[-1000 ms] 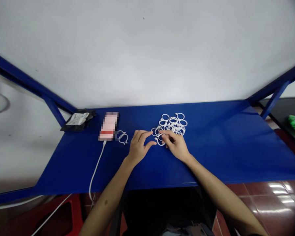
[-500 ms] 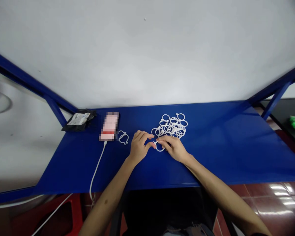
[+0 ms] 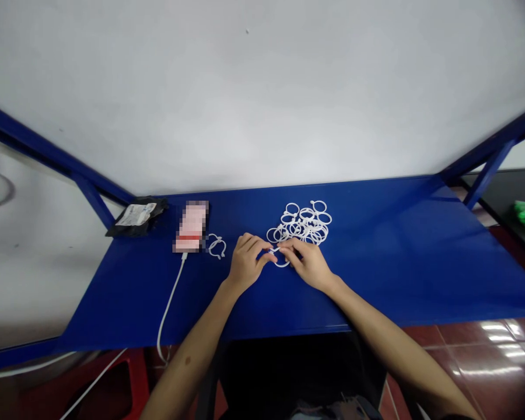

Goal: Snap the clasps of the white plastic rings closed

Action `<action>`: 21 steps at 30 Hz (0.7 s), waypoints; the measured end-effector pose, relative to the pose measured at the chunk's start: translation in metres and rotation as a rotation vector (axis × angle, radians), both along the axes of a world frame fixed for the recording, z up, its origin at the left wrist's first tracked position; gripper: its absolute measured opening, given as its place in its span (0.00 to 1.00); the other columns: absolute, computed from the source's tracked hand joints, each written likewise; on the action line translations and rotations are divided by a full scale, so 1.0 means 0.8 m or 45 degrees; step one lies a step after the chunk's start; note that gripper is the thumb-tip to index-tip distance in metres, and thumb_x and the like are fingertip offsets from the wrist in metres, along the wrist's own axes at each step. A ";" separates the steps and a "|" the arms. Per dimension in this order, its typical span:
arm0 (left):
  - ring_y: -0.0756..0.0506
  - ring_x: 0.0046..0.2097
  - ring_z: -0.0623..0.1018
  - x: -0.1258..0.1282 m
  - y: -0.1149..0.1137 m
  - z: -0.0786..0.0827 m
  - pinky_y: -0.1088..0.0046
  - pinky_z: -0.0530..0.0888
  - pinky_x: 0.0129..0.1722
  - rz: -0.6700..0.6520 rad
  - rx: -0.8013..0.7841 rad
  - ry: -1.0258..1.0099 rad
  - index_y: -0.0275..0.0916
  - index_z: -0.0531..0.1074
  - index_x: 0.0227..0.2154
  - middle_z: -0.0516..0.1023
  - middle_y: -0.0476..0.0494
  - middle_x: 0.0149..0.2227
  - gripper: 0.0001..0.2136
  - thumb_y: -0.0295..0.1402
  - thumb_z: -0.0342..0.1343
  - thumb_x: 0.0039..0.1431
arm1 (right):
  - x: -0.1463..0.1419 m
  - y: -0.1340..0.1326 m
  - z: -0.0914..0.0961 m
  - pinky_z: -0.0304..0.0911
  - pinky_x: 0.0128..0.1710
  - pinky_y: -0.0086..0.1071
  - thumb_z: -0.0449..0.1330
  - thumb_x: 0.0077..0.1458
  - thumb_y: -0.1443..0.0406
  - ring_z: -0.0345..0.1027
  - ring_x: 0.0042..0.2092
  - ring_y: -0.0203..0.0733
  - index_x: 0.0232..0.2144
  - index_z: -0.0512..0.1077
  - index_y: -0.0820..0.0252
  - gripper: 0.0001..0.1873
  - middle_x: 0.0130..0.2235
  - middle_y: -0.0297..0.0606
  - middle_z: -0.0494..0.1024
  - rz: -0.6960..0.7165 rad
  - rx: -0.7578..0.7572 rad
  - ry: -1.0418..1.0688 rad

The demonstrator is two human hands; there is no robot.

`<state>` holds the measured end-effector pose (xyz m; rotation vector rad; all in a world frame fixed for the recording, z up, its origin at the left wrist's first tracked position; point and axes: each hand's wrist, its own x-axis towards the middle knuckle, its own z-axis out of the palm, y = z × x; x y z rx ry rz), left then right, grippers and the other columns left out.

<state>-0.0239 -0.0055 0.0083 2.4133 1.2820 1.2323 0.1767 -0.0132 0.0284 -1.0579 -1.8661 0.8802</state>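
Both hands are at one thin white plastic ring [image 3: 282, 266] with a small clasp, held low over the blue table. My left hand [image 3: 246, 259] pinches its clasp end between thumb and fingertips. My right hand [image 3: 307, 262] grips the ring's right side, and its fingers hide part of the loop. Just beyond the hands lies a pile of similar white rings [image 3: 319, 218], overlapping one another. To the left of my left hand, a couple of linked or overlapping rings [image 3: 223, 248] rest on the table; which of the two I cannot tell.
On the left of the blue table [image 3: 385, 251] lies a phone [image 3: 192, 224] with a white cable [image 3: 168, 309] running over the front edge. A black plastic package [image 3: 137, 216] with a label sits at the far left corner. Behind rises a pale wall [image 3: 262, 105].
My left fingers have closed onto the ring's clasp end, where they were more apart before. My right hand keeps its hold. The whole view has shifted slightly.
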 end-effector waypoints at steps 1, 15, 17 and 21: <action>0.44 0.38 0.74 0.000 0.000 0.000 0.65 0.68 0.42 0.005 0.002 0.003 0.40 0.74 0.32 0.80 0.47 0.31 0.16 0.47 0.53 0.66 | 0.000 0.000 0.000 0.66 0.29 0.29 0.55 0.67 0.59 0.70 0.26 0.35 0.40 0.74 0.58 0.10 0.27 0.32 0.75 0.006 -0.015 0.007; 0.45 0.34 0.73 0.003 -0.004 -0.001 0.64 0.64 0.38 0.093 0.171 0.065 0.41 0.73 0.28 0.80 0.48 0.27 0.16 0.47 0.54 0.66 | 0.001 0.000 0.002 0.64 0.30 0.28 0.52 0.69 0.60 0.69 0.27 0.34 0.39 0.73 0.58 0.12 0.31 0.34 0.78 0.146 -0.046 -0.023; 0.45 0.34 0.73 0.002 -0.003 -0.001 0.64 0.64 0.38 0.100 0.156 0.076 0.41 0.73 0.28 0.80 0.48 0.28 0.16 0.46 0.54 0.66 | -0.001 -0.001 0.002 0.63 0.28 0.28 0.53 0.68 0.59 0.67 0.26 0.34 0.39 0.73 0.58 0.12 0.28 0.32 0.76 0.094 -0.073 -0.025; 0.45 0.35 0.73 -0.002 -0.003 0.000 0.64 0.65 0.39 0.088 0.130 0.101 0.41 0.74 0.28 0.79 0.48 0.28 0.16 0.46 0.54 0.66 | -0.002 -0.001 0.000 0.62 0.26 0.27 0.54 0.67 0.57 0.65 0.24 0.33 0.37 0.72 0.59 0.13 0.24 0.29 0.72 0.062 -0.137 -0.025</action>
